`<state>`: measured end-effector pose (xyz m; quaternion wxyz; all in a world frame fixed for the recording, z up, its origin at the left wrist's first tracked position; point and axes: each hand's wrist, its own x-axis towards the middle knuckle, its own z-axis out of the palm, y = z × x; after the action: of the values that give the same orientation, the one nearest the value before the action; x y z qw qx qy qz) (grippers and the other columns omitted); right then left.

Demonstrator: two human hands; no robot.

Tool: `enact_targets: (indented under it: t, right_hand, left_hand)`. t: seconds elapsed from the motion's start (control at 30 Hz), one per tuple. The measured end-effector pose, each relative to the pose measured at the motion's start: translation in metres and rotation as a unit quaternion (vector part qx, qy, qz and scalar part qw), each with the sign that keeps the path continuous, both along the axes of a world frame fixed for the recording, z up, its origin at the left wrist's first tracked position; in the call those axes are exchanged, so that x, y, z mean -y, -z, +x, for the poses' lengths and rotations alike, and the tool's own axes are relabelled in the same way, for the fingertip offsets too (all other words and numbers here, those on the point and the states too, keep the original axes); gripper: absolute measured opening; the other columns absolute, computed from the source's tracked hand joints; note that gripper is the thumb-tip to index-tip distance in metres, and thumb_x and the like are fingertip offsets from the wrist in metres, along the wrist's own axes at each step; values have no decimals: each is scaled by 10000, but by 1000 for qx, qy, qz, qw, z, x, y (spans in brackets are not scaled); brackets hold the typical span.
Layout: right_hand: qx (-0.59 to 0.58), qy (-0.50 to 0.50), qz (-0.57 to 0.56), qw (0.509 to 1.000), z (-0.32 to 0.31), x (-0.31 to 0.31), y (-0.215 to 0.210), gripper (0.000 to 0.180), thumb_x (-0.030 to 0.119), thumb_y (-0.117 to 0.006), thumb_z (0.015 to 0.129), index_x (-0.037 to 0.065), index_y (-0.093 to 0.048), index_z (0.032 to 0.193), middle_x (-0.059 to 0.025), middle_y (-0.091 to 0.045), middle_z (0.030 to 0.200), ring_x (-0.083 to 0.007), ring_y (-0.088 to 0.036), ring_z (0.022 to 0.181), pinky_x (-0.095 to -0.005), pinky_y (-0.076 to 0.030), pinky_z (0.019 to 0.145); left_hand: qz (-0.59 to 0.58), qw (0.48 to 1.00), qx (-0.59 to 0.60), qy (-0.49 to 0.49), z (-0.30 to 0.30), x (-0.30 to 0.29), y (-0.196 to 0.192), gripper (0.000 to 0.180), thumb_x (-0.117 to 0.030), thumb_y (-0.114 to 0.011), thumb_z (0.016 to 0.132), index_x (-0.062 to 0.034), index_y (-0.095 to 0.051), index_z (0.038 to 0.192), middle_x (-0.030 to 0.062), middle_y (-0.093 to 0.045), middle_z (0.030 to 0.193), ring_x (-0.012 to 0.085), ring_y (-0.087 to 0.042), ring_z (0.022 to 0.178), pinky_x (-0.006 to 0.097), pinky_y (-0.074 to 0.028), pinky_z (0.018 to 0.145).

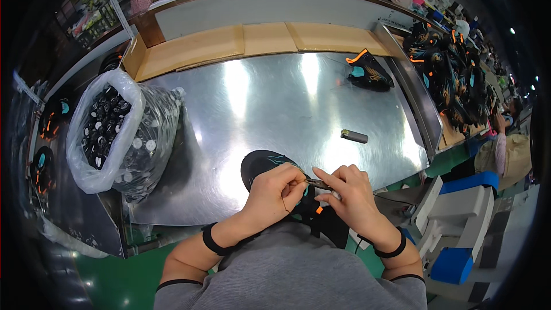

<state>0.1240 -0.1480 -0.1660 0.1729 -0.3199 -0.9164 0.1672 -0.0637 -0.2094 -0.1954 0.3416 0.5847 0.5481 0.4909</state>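
Observation:
A black shoe upper [261, 166] with thin teal and orange lines lies at the table's near edge, its rounded toe pointing away from me. My left hand [275, 190] is over it, fingers pinched together near the shoe's opening. What they pinch is too small to make out; a thin dark strand hangs below them. Between the thumb and fingers of my right hand [356, 198] is a slim dark tool [317, 183], its tip close to the left fingertips. Its kind is partly hidden by the fingers. An orange tab [319, 210] shows beneath the right hand.
At left stands a clear plastic bag [155, 132] full of small round black and white pieces. The metal table [229, 132] also bears a dark block [354, 136] and another shoe upper [370, 72]. Cardboard [264, 40] lines the back; piled uppers [453, 74] lie right.

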Motion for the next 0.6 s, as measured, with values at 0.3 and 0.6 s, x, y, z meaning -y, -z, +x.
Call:
enact_targets:
  t: [0.3,0.6]
  right_hand:
    - [41,41,98,993,-5,8,14,416,196,-710,736,99,-586,1121,-25,-508,768,-200,-500,713,-343,-367,607]
    - [27,44,141,989,14,-29,57,101,103,-572,736,83,-509,811,-55,-511,729,-245,-522,694,-374,-400,589]
  left_hand:
    - [136,967,-197,-86,14,-5,7,82,-52,-645,813,-9,-576,812,28,-513,665,113,-479,517,258,-385,495]
    - [-238,892,363,128,-36,1,-5,167,-186,-577,922,-50,-594,828,-73,-474,655,-2,-336,546,171,-268,500]
